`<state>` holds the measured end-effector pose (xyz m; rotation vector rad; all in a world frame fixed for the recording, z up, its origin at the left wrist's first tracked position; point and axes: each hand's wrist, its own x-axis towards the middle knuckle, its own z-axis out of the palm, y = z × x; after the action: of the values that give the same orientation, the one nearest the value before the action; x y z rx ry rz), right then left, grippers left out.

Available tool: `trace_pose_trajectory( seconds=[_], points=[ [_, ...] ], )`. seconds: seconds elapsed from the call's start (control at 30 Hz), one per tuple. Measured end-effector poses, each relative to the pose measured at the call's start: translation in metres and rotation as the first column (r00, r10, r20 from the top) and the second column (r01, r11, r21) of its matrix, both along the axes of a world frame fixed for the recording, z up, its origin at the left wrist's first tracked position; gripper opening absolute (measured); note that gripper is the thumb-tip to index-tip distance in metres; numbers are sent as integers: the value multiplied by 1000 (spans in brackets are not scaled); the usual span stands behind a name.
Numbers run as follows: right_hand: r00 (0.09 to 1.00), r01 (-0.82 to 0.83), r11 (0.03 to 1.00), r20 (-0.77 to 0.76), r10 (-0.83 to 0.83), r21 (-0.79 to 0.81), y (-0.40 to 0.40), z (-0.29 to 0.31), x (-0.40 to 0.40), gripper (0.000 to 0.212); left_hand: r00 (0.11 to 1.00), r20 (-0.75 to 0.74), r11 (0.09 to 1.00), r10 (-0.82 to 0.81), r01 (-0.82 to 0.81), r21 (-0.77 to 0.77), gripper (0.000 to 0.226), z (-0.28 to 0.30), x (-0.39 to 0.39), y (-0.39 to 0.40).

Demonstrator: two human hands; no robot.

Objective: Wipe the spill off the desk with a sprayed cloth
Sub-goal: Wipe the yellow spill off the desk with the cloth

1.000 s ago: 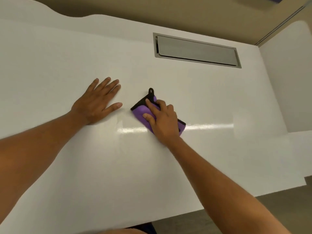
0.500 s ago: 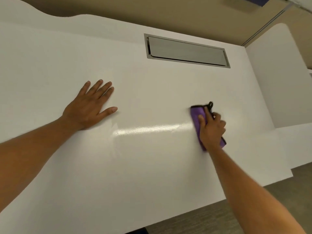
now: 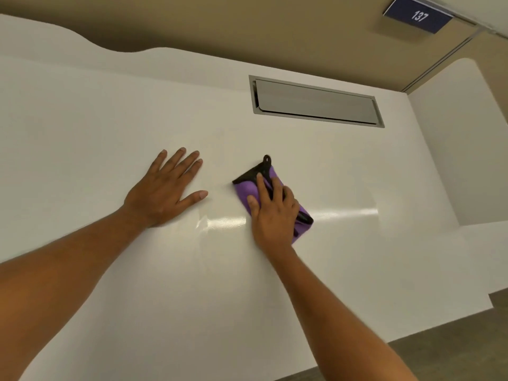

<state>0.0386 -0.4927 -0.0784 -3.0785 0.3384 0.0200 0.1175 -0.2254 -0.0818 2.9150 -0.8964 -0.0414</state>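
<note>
A folded purple cloth (image 3: 245,191) with a black edge and hanging loop lies flat on the white desk (image 3: 275,298), near its middle. My right hand (image 3: 272,213) presses down on the cloth, fingers spread over it and covering most of it. My left hand (image 3: 165,191) rests flat on the desk just left of the cloth, palm down, fingers apart, holding nothing. A faint wet streak (image 3: 202,224) shines on the surface between the two hands. No distinct spill shows elsewhere.
A grey metal cable flap (image 3: 316,101) is set into the desk at the back. A white side panel (image 3: 467,147) rises at the right. The desk's front edge runs at the lower right, with dark floor (image 3: 453,353) beyond. A sign reads 137 (image 3: 417,15).
My right hand slid the cloth far right half a second ago and has now swept it back left, close to my left hand. My left hand stayed planted.
</note>
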Motion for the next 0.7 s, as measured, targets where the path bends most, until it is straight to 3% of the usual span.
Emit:
trace_pose_trajectory(
  seconds=[0.13, 0.43, 0.7],
  points=[
    [997, -27, 998, -69, 31, 58, -13, 2, -3, 59, 1000, 8, 1000, -2, 2, -3, 83, -3, 0, 1],
    [999, 27, 995, -40, -24, 96, -58, 13, 98, 59, 1000, -10, 1000, 5, -5, 1, 84, -3, 0, 0],
    [994, -76, 982, -59, 88, 175, 0, 6, -5, 60, 1000, 3, 1000, 9, -9, -9, 84, -2, -1, 0]
  ],
)
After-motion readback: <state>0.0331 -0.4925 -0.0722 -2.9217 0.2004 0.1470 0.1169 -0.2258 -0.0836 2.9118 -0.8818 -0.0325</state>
